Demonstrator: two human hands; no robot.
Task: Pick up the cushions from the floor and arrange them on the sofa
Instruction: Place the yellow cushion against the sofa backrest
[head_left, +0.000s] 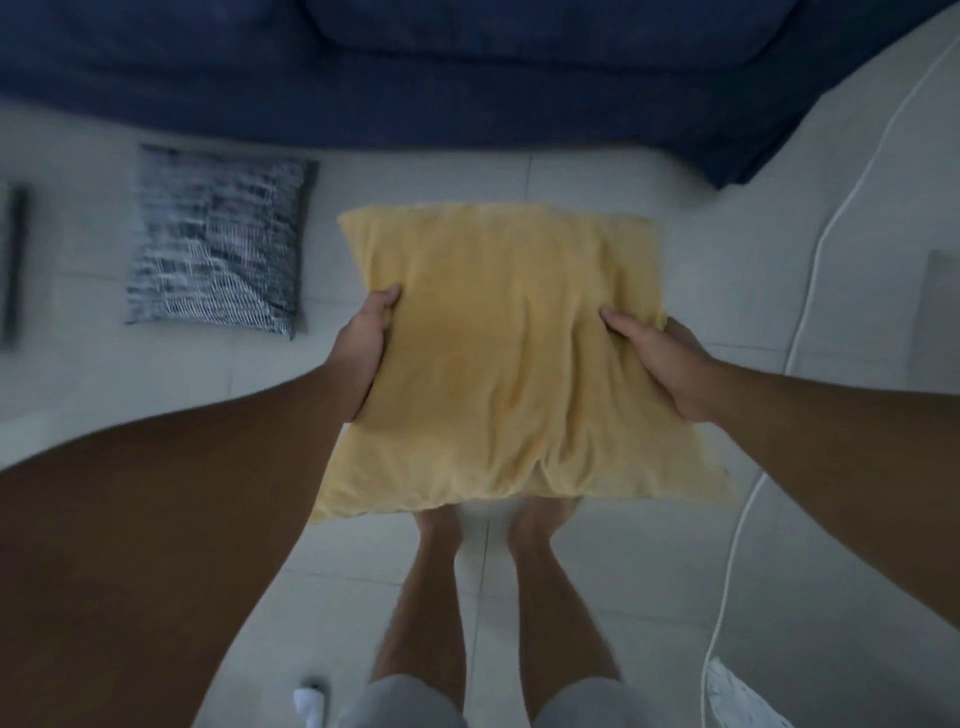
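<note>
A yellow cushion (509, 353) is held up in front of me, above my feet. My left hand (366, 348) grips its left edge, thumb on top. My right hand (660, 358) grips its right edge. A black-and-white patterned cushion (218, 239) lies flat on the tiled floor to the left, just in front of the dark blue sofa (467, 78), which spans the top of the view. The yellow cushion hides my toes and the floor beneath it.
A white cable (810, 291) runs along the floor on the right. A dark object (13, 260) lies at the far left edge, a grey one (940, 306) at the far right edge. A small white item (311, 701) sits by my left leg.
</note>
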